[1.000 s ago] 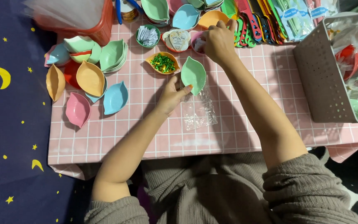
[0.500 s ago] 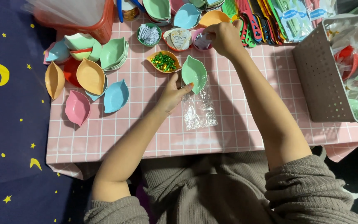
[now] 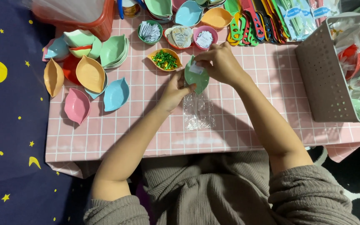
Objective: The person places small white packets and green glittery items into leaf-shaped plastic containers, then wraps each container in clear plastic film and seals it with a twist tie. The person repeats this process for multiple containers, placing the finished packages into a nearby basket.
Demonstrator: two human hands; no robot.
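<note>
Left edge of the table: loose leaf-shaped dishes (image 3: 90, 74) in orange, pink, blue and pale green, some stacked, near a red tub (image 3: 101, 23) at the far left corner.
Left hand (image 3: 175, 92): toward the middle of the pink checked table (image 3: 117, 137), fingers partly curled, thumb and fingertips pinching the lower edge of a green leaf-shaped dish (image 3: 197, 79) — held tilted just above the tabletop.
Clear plastic bag (image 3: 198, 110): flat on the table just below the dish, crumpled, untouched.
Right hand (image 3: 221, 64): fingers drawn close together over the dish's upper rim, pressing a small white slip (image 3: 196, 69) into it.
Risk: light two-finger grip on a tilted dish — likely to slip or tip, spilling the slip; orange dish of green sequins (image 3: 164, 59) just beside the knuckles, easily knocked.
Right edge: grey perforated basket (image 3: 326, 79) holding bagged dishes.
</note>
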